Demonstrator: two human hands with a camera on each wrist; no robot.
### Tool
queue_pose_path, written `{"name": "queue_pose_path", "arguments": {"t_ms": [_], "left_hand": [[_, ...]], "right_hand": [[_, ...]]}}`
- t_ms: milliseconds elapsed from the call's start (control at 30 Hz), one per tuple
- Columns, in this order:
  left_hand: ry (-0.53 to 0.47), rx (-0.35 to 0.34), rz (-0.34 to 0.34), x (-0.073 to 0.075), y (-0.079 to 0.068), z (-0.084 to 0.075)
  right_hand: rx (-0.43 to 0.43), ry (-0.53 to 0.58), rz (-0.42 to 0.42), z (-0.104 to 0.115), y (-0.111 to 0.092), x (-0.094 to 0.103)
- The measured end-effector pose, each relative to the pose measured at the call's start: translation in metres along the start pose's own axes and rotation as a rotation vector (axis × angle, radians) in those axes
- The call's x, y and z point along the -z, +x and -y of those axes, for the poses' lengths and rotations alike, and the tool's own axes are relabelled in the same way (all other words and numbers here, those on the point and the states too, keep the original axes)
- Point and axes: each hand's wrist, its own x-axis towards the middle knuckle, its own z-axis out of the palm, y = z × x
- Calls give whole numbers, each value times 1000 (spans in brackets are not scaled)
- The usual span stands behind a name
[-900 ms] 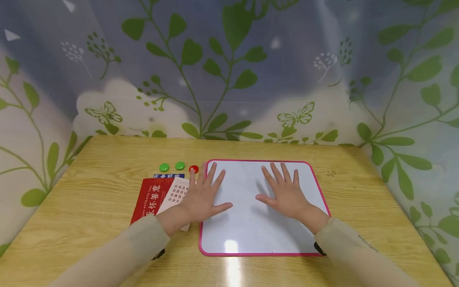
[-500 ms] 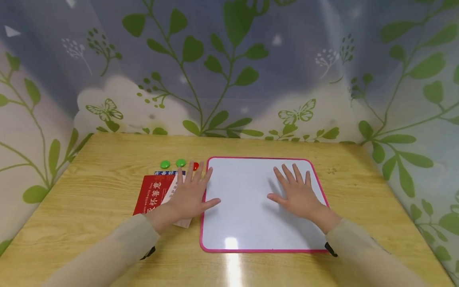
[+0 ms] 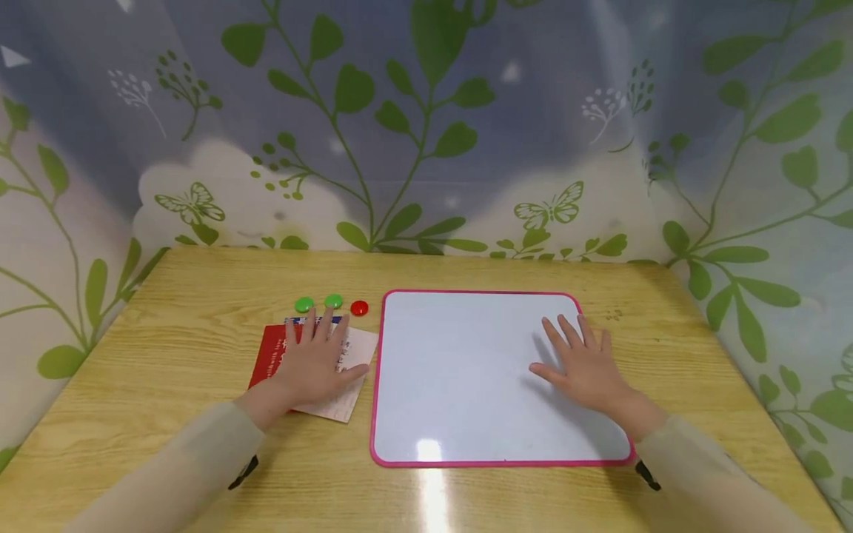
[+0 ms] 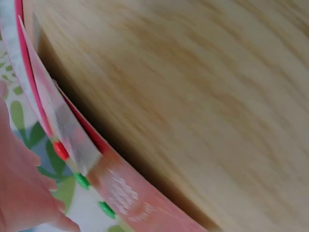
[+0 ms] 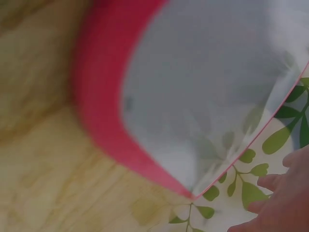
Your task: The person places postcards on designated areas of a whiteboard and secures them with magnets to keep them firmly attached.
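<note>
My left hand [image 3: 309, 374], fingers spread and straight, hovers over a red card [image 3: 266, 359] and a white card with printed characters [image 3: 360, 348], overlapping both in the head view. A blue-and-white printed strip peeks out behind the fingertips. Just beyond lie two green round magnets [image 3: 303, 304] and a red one [image 3: 359, 308]. The right hand [image 3: 589, 370], also spread flat, is over the right side of a pink-framed whiteboard [image 3: 453, 370]. Neither hand holds anything. In the left wrist view the cards [image 4: 128, 193] are seen edge-on, and the whiteboard's pink corner [image 5: 104, 116] fills much of the right wrist view.
The wooden table [image 3: 160, 348] extends around the board and cards. A curtain printed with leaves and butterflies [image 3: 426, 133] rises behind it and along both sides. Light glares off the board's front edge.
Both hands have moved apart: the left one leftward from the board's edge onto the cards, the right one rightward across the board. Cards, magnets and board stay where they were.
</note>
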Motion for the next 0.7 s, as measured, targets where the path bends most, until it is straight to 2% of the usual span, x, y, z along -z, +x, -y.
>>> {"name": "queue_pose_path", "arguments": {"t_ms": [167, 400, 700], "left_hand": [[26, 30, 9, 0, -3, 12], [6, 69, 23, -1, -3, 22], [-6, 89, 62, -4, 6, 35]], "right_hand": [[-24, 7, 13, -11, -5, 1], [-71, 24, 40, -25, -14, 0], [-98, 19, 17, -37, -18, 5]]}}
